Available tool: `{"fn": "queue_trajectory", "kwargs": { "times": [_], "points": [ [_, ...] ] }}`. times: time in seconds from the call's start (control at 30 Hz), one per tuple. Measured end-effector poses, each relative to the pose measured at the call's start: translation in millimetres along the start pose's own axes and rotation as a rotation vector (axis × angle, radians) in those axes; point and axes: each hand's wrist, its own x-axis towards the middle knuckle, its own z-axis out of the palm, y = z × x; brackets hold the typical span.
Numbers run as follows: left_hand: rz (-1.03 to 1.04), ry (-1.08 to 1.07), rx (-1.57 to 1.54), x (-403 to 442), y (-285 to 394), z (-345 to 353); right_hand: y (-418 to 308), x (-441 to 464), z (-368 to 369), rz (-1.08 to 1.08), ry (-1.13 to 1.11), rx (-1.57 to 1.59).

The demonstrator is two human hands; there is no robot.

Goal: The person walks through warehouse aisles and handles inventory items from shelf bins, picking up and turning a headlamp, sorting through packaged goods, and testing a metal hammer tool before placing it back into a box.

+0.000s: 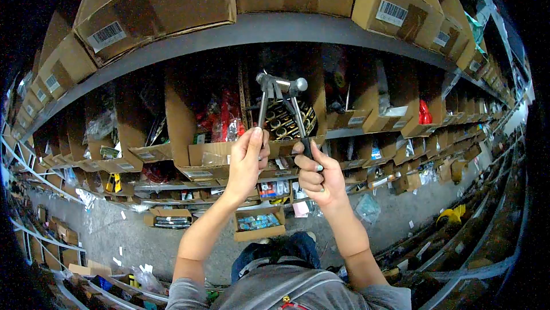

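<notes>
Two metal hammer-like tools are held up in front of a shelf, their heads close together. My left hand [250, 158] is closed round the lower end of the left tool [263, 104], which has a thin metal shaft. My right hand [322, 175] grips the black handle of the right tool [297, 107], whose head has a round pale face. Whether the two heads touch cannot be told. Behind them an open cardboard bin [289, 148] holds dark packets with ring shapes.
Labelled cardboard boxes [295, 1] line the upper shelf [286, 28]. Red packets [224, 118] fill a bin at the left. Near my feet is a box [260, 233] with blue packets. More shelving [458, 270] stands at the lower right.
</notes>
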Motion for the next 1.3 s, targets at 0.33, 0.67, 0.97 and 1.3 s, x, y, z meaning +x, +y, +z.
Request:
{"fn": "queue_trajectory", "kwargs": {
  "times": [0.33, 0.67, 0.97, 1.3],
  "points": [
    [-0.045, 0.017, 0.068, 7, -3, -1, -7, -2, 3, 0.068, 0.007, 0.431],
    [-0.108, 0.036, -0.104, 7, 5, 32, 8, 12, 1, -0.114, -0.041, 0.215],
    [-0.22, 0.152, -0.158, 12, -9, 32, 8, 21, 4, -0.335, 0.351, -0.575],
    [-0.055, 0.123, -0.008, 14, -15, 21, 6, 23, 6, -0.357, 0.384, -0.632]
  ]
}}
